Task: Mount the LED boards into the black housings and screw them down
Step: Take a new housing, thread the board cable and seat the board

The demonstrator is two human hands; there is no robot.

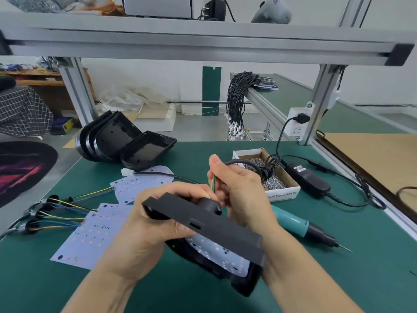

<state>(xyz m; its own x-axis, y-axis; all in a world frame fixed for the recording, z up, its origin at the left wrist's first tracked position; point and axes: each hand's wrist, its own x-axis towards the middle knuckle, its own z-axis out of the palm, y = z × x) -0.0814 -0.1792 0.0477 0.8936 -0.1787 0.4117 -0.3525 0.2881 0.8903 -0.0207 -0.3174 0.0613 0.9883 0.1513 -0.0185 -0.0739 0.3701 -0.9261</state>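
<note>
Left hand (144,224) grips housing (209,220) edge, fingers curled round it, held tilted above counter (338,279). Right hand (239,186) fingers pinch coloured wires (213,184) at housing's neck. LED board (216,251) sits inside housing. Spare boards (90,236) left of housing, screwdriver (300,224) right, screw box (282,184) behind it.

Your left hand (144,224) and right hand (239,190) hold a housing (203,222) tilted above the table (338,279), over another housing (225,267) that has a board (216,249) in it. At 9 o'clock, LED boards (90,236) lie flat, wires (56,213) trailing left. At 11, empty housings (126,141) are stacked. At 1, a screw box (266,175), adapter (309,179) just right. At 3, a screwdriver (311,229) lies on the table.
</note>
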